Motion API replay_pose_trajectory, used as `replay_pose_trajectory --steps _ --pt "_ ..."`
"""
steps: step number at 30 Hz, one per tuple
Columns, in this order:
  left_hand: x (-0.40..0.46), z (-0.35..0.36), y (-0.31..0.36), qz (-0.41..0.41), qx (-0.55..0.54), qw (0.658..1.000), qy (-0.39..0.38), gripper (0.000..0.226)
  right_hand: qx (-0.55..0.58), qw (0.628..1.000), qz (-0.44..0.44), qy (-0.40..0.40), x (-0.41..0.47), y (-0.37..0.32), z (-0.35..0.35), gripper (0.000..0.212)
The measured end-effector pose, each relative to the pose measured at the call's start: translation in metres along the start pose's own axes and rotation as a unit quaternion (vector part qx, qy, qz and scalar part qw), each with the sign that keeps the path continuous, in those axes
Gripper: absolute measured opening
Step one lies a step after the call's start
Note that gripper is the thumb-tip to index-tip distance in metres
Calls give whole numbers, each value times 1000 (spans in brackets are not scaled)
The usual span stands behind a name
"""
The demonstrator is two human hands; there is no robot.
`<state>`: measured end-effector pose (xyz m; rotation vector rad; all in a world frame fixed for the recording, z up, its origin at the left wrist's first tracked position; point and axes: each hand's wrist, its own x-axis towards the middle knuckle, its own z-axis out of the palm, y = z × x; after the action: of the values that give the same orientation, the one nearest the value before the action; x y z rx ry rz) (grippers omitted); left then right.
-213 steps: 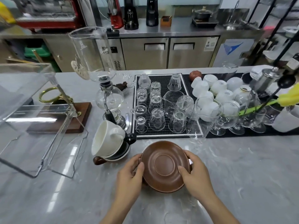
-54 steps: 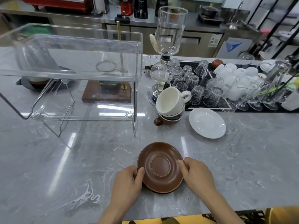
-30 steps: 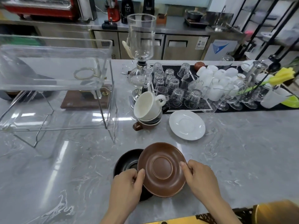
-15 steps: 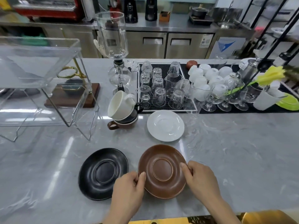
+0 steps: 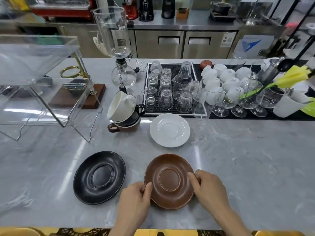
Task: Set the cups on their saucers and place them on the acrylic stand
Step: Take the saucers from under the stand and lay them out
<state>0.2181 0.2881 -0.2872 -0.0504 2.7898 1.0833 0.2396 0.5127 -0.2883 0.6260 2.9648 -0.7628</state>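
A brown saucer [image 5: 169, 180] lies on the grey marble counter near its front edge. My left hand [image 5: 135, 200] grips its left rim and my right hand [image 5: 208, 188] grips its right rim. A black saucer [image 5: 99, 177] lies flat to its left. Behind them a white saucer [image 5: 170, 129] rests on the counter. Left of the white saucer stands a stack of three cups: a tilted white cup [image 5: 119, 106] on a black cup [image 5: 132, 116] on a brown cup [image 5: 126, 127]. The clear acrylic stand [image 5: 42, 79] stands at the far left.
A glass siphon coffee maker [image 5: 117, 53] rises behind the cup stack. A black mat [image 5: 172, 87] holds several upturned glasses, with white cups [image 5: 219, 77] and stemmed glasses [image 5: 238, 101] to its right. A wooden base [image 5: 75, 97] with a brass ring stands behind the acrylic stand.
The brown saucer, once stacked on the others, has been slid to the right off the black saucer, which now lies alone to its left. The white saucer was set down earlier.
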Motion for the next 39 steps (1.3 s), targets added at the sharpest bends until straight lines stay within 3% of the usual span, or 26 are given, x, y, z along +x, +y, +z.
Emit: replay_pose_trajectory --steps 15,23,27,31,33,39 --pt "-1 1 1 -26 -9 1000 -8 55 -4 999 1 -35 4 1 -3 55" --pt "-4 -5 9 -37 -23 999 19 57 -18 1000 -8 -16 2 -2 -10 58" --pt "-4 -13 12 11 -35 997 69 50 2 1000 -11 24 1 -16 -17 51" --pt "2 -27 16 125 6 982 141 24 27 992 -104 67 -2 -41 -22 29" --pt "8 -36 13 149 31 976 158 30 23 985 -148 81 -2 -56 -22 17" --pt "27 -62 -8 116 89 983 112 63 25 985 -167 33 1 -96 -12 57"
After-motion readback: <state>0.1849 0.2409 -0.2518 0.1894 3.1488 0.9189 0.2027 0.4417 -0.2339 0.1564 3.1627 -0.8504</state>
